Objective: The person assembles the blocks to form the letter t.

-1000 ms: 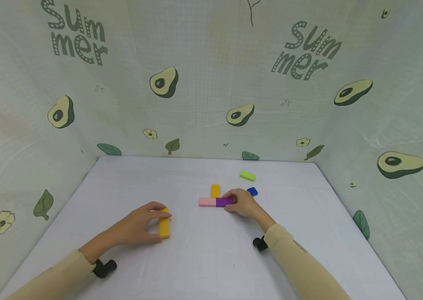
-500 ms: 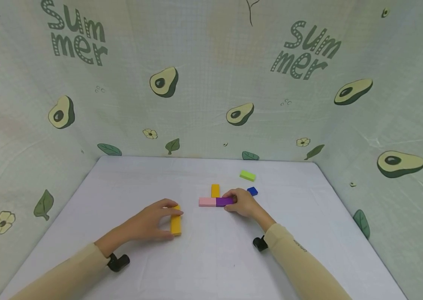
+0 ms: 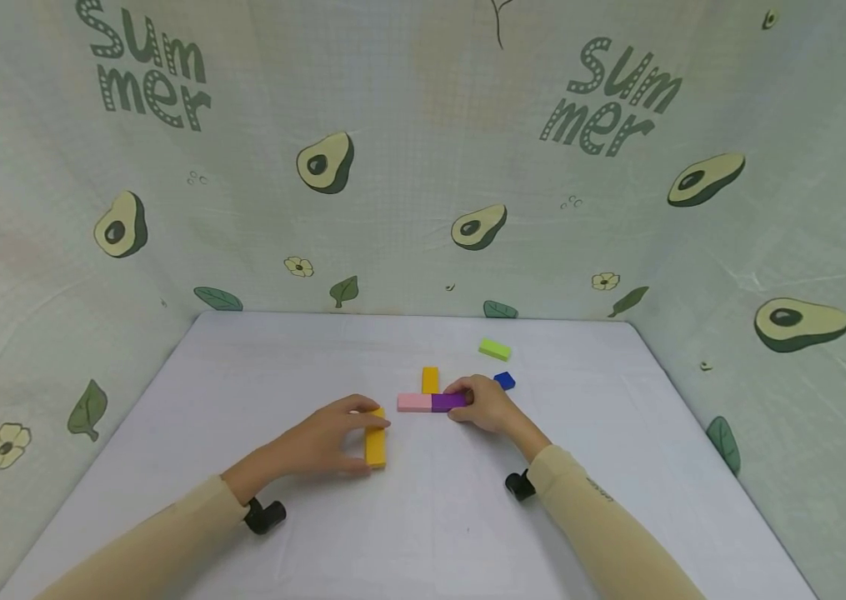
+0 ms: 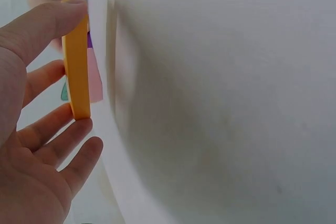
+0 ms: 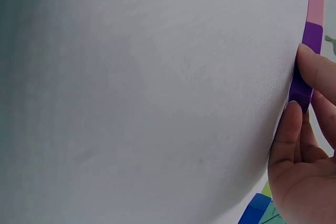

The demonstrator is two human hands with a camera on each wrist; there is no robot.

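Observation:
My left hand (image 3: 325,437) pinches a long yellow block (image 3: 375,442) by its two ends, thumb at one end and fingertips at the other. In the left wrist view the yellow block (image 4: 77,72) is raised over the table, its shadow falling to one side. At the table's middle, my right hand (image 3: 488,406) holds the right end of a purple block (image 3: 447,403) between thumb and fingers. That block lies end to end with a pink block (image 3: 414,403). Behind their junction stands a short orange block (image 3: 430,380), pointing away from me.
A small blue block (image 3: 504,381) lies just behind my right hand. Farther back is a lime green block (image 3: 495,349). The white table (image 3: 423,533) ends at hanging cloth walls (image 3: 392,217) printed with avocados at the back and sides.
My left hand has carried the yellow block to the right and slightly away from me, closer to the pink block. My right hand stays in place on the purple block.

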